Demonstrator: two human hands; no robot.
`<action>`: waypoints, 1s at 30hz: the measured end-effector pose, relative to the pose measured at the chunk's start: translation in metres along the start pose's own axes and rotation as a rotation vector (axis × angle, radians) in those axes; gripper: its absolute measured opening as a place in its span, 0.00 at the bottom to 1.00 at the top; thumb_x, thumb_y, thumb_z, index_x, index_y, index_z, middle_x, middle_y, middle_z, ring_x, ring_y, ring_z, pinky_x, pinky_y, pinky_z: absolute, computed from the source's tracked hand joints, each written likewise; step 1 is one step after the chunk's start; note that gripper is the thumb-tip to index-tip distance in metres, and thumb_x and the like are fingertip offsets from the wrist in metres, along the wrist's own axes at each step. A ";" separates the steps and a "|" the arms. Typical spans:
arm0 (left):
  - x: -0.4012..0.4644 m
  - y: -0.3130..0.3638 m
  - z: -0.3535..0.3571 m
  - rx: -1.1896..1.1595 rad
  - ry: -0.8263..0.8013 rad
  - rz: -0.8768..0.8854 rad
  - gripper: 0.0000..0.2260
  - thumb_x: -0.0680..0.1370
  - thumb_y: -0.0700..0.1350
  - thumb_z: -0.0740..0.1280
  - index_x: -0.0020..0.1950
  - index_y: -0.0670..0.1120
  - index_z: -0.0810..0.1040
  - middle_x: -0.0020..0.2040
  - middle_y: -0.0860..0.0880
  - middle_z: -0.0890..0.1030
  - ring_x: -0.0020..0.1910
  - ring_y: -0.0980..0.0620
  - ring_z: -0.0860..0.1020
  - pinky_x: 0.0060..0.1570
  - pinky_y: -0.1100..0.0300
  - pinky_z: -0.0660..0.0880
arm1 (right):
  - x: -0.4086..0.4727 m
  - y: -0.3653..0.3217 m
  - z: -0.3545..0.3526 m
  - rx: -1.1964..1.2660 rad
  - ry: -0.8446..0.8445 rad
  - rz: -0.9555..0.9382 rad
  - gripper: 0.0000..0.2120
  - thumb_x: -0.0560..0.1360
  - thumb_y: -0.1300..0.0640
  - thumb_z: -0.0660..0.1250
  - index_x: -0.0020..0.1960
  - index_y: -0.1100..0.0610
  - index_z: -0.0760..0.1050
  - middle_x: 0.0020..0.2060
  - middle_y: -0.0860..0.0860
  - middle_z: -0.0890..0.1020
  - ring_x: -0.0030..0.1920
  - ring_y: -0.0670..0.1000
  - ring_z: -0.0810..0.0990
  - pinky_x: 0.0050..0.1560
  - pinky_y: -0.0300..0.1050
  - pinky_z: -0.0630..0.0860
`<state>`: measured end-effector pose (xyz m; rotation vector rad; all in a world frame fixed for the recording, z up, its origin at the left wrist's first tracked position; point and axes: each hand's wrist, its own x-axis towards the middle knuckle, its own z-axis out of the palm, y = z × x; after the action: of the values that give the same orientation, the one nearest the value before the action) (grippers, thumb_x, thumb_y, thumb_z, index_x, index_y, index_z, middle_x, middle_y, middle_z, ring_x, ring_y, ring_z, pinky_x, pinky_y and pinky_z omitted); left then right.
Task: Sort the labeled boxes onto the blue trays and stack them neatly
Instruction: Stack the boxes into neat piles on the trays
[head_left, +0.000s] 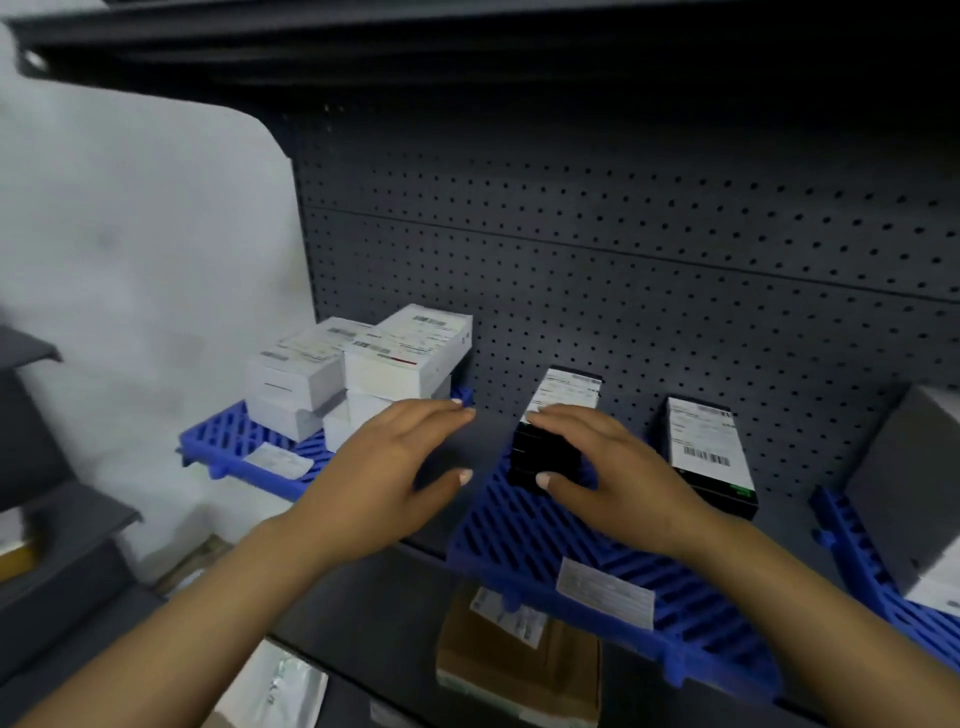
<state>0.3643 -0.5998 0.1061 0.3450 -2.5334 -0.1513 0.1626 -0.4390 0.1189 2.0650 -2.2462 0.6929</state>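
grey pegboard shelf; black labeled box under right hand

left hand: bare, no glove, no ring or other jewellery showing
right hand: bare as well, no glove, no ring showing
fingernails: short, rounded, pale and glossy; plainest on the two thumbs, with one more showing at a left fingertip
wrists: uncovered on both sides, no watch, band or bracelet in view
left forearm: bare from the wrist to the lower left edge of the view, no sleeve or cuff showing
right forearm: bare from the wrist to the lower right edge of the view, no sleeve or cuff showing
clothing: none comes into view anywhere on the arms
markings: none can be made out; the view is slightly blurred
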 end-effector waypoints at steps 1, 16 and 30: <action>-0.001 -0.004 -0.005 0.016 0.008 0.001 0.25 0.76 0.57 0.66 0.72 0.55 0.67 0.69 0.56 0.70 0.66 0.60 0.65 0.63 0.69 0.58 | 0.007 -0.004 0.002 0.002 0.003 -0.006 0.28 0.78 0.46 0.62 0.74 0.41 0.55 0.72 0.39 0.60 0.70 0.37 0.55 0.72 0.37 0.54; 0.034 -0.149 -0.026 0.082 0.018 0.114 0.27 0.74 0.59 0.61 0.71 0.52 0.68 0.69 0.53 0.70 0.68 0.53 0.66 0.69 0.56 0.63 | 0.126 -0.045 0.060 0.025 0.113 0.114 0.33 0.76 0.46 0.65 0.75 0.39 0.52 0.75 0.40 0.55 0.73 0.38 0.52 0.72 0.37 0.54; 0.054 -0.206 0.009 -0.135 -0.095 0.144 0.36 0.73 0.56 0.70 0.76 0.54 0.57 0.76 0.55 0.57 0.73 0.55 0.57 0.72 0.58 0.55 | 0.162 -0.050 0.097 0.080 0.248 0.247 0.29 0.71 0.48 0.72 0.69 0.42 0.65 0.71 0.39 0.60 0.69 0.36 0.60 0.66 0.33 0.60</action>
<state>0.3599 -0.8122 0.0898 0.1044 -2.6137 -0.2874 0.2163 -0.6256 0.0957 1.6356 -2.3808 1.0063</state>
